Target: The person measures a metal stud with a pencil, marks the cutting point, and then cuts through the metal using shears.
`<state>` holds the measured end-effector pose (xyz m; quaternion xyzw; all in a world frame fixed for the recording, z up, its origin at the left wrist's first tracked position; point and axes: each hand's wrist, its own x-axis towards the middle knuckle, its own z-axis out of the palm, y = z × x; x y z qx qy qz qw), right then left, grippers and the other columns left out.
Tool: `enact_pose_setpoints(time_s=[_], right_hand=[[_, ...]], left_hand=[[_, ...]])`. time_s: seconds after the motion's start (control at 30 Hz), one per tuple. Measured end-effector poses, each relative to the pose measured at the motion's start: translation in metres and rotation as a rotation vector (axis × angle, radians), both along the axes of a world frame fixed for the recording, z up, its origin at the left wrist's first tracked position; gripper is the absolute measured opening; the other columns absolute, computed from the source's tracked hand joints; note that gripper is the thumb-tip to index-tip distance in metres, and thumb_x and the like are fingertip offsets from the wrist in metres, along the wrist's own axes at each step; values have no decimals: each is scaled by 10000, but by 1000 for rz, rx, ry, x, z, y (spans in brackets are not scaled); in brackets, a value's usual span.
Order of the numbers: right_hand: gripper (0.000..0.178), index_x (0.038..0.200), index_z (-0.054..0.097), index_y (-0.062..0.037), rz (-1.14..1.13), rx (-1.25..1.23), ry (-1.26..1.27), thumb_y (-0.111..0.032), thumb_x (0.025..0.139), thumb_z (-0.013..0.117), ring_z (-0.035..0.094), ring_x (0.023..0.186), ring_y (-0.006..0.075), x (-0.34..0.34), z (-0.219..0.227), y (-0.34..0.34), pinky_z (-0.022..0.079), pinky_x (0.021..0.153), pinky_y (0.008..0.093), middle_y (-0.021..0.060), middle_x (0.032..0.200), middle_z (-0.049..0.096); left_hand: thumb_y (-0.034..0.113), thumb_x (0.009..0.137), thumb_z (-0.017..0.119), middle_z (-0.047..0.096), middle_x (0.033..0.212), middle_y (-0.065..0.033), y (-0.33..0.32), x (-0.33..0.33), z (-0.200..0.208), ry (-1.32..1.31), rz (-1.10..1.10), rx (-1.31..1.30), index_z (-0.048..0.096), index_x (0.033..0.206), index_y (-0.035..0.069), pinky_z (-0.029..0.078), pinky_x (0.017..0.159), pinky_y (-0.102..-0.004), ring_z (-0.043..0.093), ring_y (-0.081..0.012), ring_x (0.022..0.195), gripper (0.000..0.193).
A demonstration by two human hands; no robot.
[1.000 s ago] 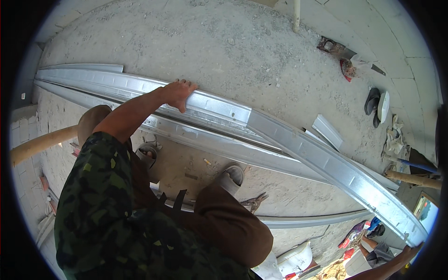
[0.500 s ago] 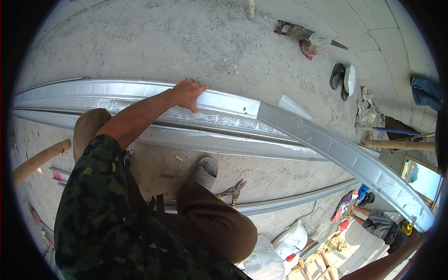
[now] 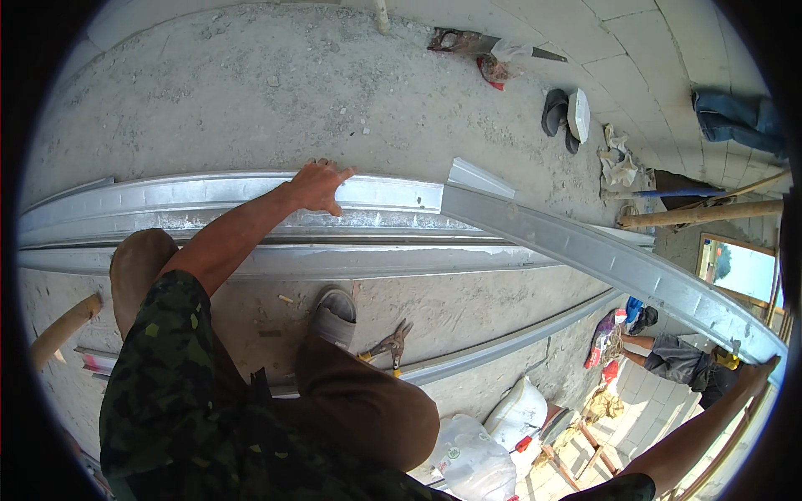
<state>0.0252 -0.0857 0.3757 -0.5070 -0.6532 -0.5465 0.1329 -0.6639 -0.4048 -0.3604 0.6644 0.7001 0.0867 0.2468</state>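
Note:
My left hand (image 3: 319, 187) spans a long silvery metal channel (image 3: 393, 193), its thumb on the near edge and its fingers over the far edge. A second, greyer metal channel (image 3: 576, 244) meets that one's right end and slants toward the lower right. At its outer end, near the picture's rim, my right hand (image 3: 762, 372) grips it, with the fingers partly hidden. More long channels (image 3: 393, 260) lie parallel on the floor, just nearer to me. By my sandalled foot lie tin snips (image 3: 389, 342) with yellow handles.
A short metal offcut (image 3: 481, 178) lies beside the joint. Beyond are a handsaw (image 3: 468, 40), dark slippers (image 3: 554, 112) and a white box (image 3: 578, 116). Wooden poles (image 3: 706, 212) stick in at right. White sacks (image 3: 511, 413) stand at lower right, with another person (image 3: 672, 359) behind.
The view has turned, so the floor things appear further left. The slanted channel's outer end appears higher, and my right hand now shows on it. My left hand keeps its place on the channel.

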Motion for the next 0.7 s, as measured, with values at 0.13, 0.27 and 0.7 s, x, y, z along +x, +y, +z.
enact_pose_setpoints(time_s=[0.13, 0.27, 0.7], right_hand=[[618, 1330, 386, 63, 129, -7, 276, -315, 897, 612, 546, 1103, 258, 3, 20, -20, 432, 941, 357, 170, 1249, 545], [683, 1156, 513, 173, 746, 43, 1510, -407, 847, 700, 579, 924, 224, -153, -93, -37, 485, 786, 337, 165, 1080, 601], [487, 1048, 579, 88, 799, 33, 1694, -331, 852, 733, 595, 702, 169, -219, -88, -61, 503, 624, 308, 103, 886, 624]], left_hand=[[471, 562, 846, 584, 1156, -263, 41, 28, 22, -7, -48, 49, 422, 1413, 131, 446, 933, -497, 560, -405, 1096, 1010], [418, 495, 897, 583, 1187, -232, -11, -2, -18, -29, 28, 54, 380, 1427, 84, 409, 957, -540, 541, -414, 1109, 1117], [228, 609, 841, 358, 1432, -260, -67, -57, 111, -149, 169, 5, 296, 1457, 48, 238, 1109, -551, 290, -426, 1358, 1024]])
